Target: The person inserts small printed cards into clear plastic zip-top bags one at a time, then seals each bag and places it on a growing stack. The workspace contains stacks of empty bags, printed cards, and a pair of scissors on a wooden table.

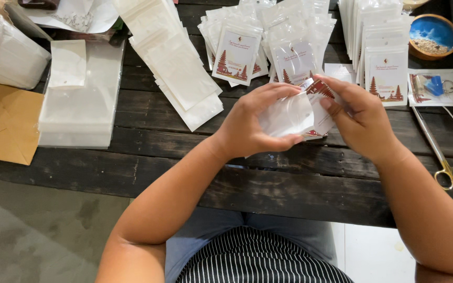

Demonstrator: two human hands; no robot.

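One clear pouch [289, 116] with one printed card [318, 91] is gripped by both the left hand [250, 126] and right hand [360, 118], beside one pair of scissors [441, 154].

The left hand [247, 123] covers most of the small clear pouch [289, 115], so its contents cannot be told. The right hand [360, 123] hides the printed card's [318, 89] lower half. The blue bowl [433, 35] is partly hidden by stacked packets [386, 52]; the scissors' [441, 152] tips lie under a packet.
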